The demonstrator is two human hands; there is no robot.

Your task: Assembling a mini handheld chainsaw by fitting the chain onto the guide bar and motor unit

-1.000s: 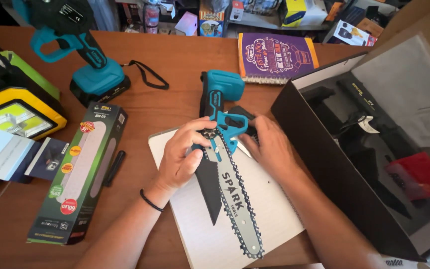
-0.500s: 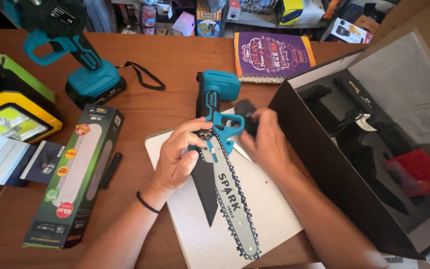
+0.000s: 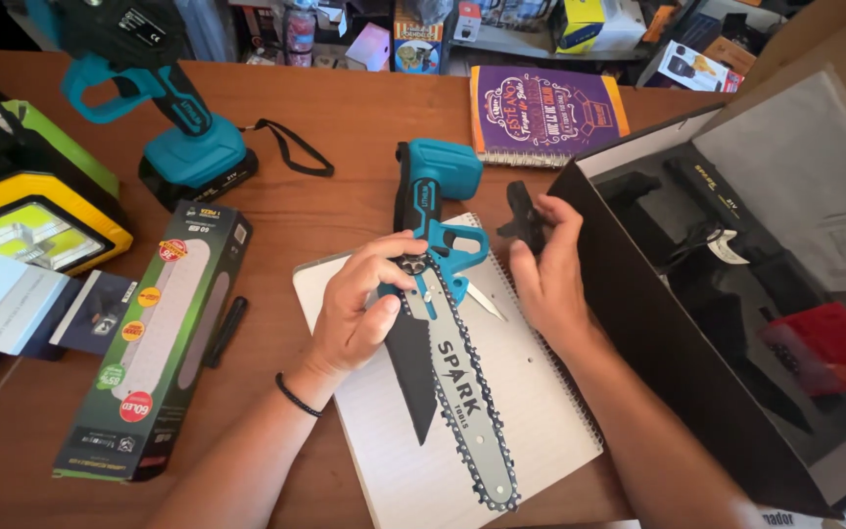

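A small teal cordless chainsaw [image 3: 435, 211] lies on a white spiral notepad [image 3: 531, 411], its grey bar and chain [image 3: 467, 407] pointing toward me. My left hand [image 3: 359, 304] rests on the saw's body where the bar meets it, fingers curled over the teal guard and thumb under the black cover plate [image 3: 410, 362]. My right hand [image 3: 545, 269] is lifted just right of the saw and pinches a small black knob-like part [image 3: 523, 220] between fingers and thumb.
An open black box [image 3: 638, 323] with black parts and something red inside stands at the right. A long green-black carton [image 3: 154, 338] and a black pen [image 3: 224, 330] lie left. A second teal tool [image 3: 183, 127], a yellow work light [image 3: 22, 220] and a purple notebook [image 3: 545, 113] sit farther back.
My right hand has drawn away from the saw's body to the right, carrying the small black part. My left hand stays on the saw, which has hardly moved.
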